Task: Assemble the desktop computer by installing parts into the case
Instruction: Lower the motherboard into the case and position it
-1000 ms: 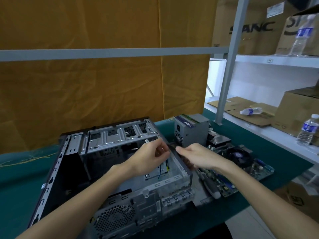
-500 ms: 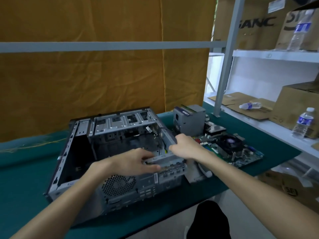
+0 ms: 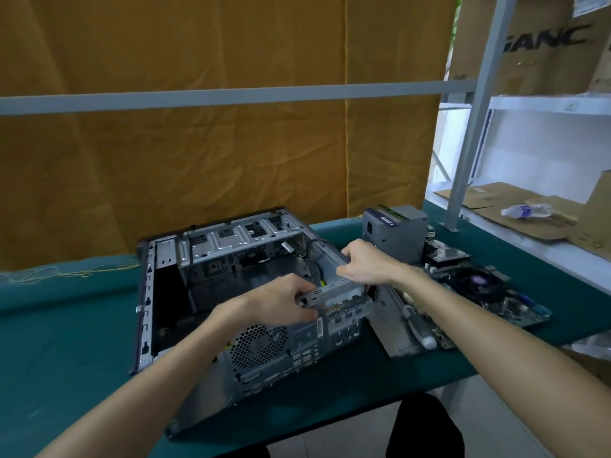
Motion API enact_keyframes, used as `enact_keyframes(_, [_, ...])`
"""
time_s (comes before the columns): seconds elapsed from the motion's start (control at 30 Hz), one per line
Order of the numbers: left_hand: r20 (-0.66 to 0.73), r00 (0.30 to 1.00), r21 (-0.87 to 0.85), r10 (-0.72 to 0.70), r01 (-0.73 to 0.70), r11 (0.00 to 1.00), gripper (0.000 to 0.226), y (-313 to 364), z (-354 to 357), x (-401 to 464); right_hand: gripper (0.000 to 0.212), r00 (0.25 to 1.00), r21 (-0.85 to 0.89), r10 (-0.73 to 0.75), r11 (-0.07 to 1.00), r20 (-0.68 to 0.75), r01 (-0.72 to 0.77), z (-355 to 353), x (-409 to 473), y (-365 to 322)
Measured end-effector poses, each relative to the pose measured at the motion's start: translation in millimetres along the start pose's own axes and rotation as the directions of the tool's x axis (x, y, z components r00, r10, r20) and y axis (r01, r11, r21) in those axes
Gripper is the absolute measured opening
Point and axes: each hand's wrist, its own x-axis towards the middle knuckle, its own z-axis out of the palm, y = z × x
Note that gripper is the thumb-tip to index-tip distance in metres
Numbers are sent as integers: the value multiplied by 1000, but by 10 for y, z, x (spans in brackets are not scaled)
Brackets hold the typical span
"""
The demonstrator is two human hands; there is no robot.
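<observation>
The open computer case lies on its side under both hands, with only loose cables visible inside. The left hand grips the rear top edge; the right hand curls over the side rail. Right of the right hand sit the power supply and the motherboard. Since earlier, both hands have left the cable for the case's frame.

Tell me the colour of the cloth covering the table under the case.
Dark teal green table cloth, seen in the head view.

Open grey computer case on its side, motherboard beside
</observation>
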Motion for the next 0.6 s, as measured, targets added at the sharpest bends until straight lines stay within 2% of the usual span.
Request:
enact_keyframes(0.1, [-146, 989, 99, -35, 50, 994, 21, 10, 33, 94, 16, 1000, 49, 9, 999, -7, -9, -26, 213, -65])
enact_keyframes(0.17, [-205, 978, 153, -27, 60, 986, 15, -7, 9, 54, 19, 998, 56, 37, 998, -50, -34, 22, 281, -84])
enact_keyframes(0.23, [-231, 972, 191, -44, 89, 978, 15, -87, -33, -89, 41, 992, 15, 70, 998, -108, -69, 132, 274, -64])
enact_keyframes(0.27, [-222, 973, 194, -59, 104, 976, 18, -137, -50, -169, 43, 989, -4, 75, 997, -129, -76, 189, 250, -57])
enact_keyframes(0.33, [-187, 979, 157, -83, 113, 981, 23, -207, -30, -287, 28, 984, -10, 67, 998, -163, -70, 278, 210, -29])
enact_keyframes(0.4, [-213, 974, 171, -74, 112, 979, 25, -214, 55, -329, 18, 977, 46, 55, 998, -207, -46, 300, 174, -17])
enact_keyframes(0.5, [-332, 943, 285, -8, 109, 952, 23, -214, 180, -297, 25, 973, 70, 30, 997, -229, -14, 284, 151, -10])
enact_keyframes(0.6, [-357, 934, 256, -2, 100, 961, 24, -229, 193, -218, 25, 971, 63, 42, 998, -237, -28, 263, 218, -19])
